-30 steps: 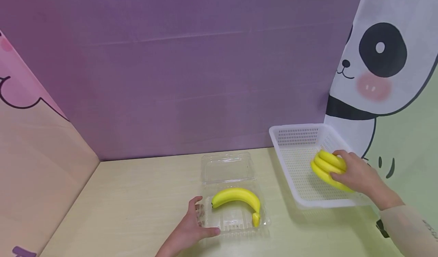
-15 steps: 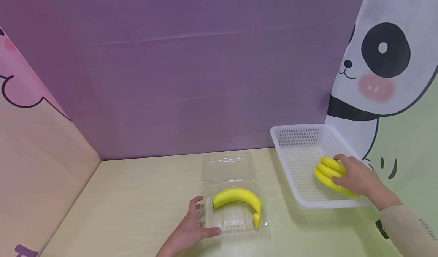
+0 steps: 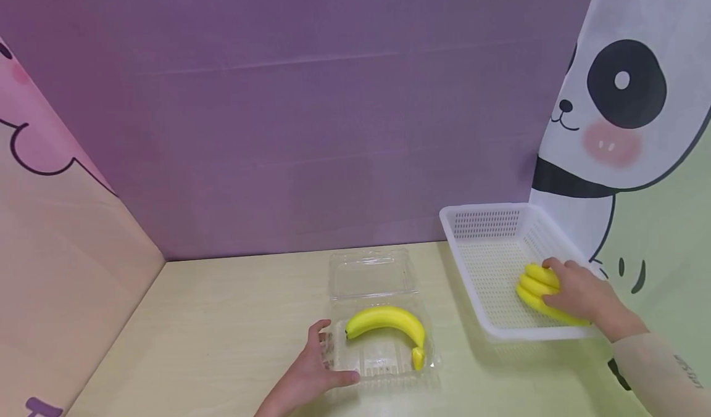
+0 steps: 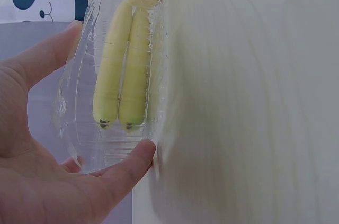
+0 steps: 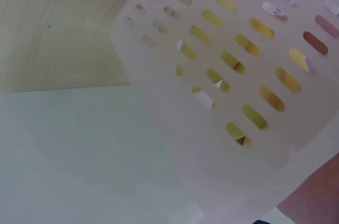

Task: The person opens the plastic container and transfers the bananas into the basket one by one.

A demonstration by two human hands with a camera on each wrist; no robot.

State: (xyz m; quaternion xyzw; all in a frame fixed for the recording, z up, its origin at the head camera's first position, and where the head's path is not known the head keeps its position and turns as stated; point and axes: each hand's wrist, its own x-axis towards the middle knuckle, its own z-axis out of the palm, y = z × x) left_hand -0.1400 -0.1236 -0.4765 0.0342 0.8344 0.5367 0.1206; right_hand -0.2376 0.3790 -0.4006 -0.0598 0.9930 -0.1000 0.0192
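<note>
In the head view, my left hand [image 3: 308, 371] holds the left end of a clear plastic clamshell container [image 3: 369, 361], its lid [image 3: 372, 275] folded back. Fingers and thumb span that end in the left wrist view. A yellow banana pair [image 3: 389, 317] lies inside; from the wrist, two joined bananas [image 4: 114, 70] show through the plastic. At the right, my right hand [image 3: 583, 290] grips a bunch of bananas [image 3: 536, 289] low inside a white perforated basket [image 3: 463, 281]. Yellow bananas [image 5: 254, 117] show through the basket's slots in the right wrist view; the fingers are mostly hidden there.
The container and basket stand on a pale wooden table [image 3: 222, 330]. A purple backdrop [image 3: 278, 127] rises behind it. Printed panels flank both sides, with a panda [image 3: 622, 84] on the right one, close to the basket.
My right hand has lowered the banana bunch deeper into the basket, slightly toward the right and the near side. The left hand stays on the container.
</note>
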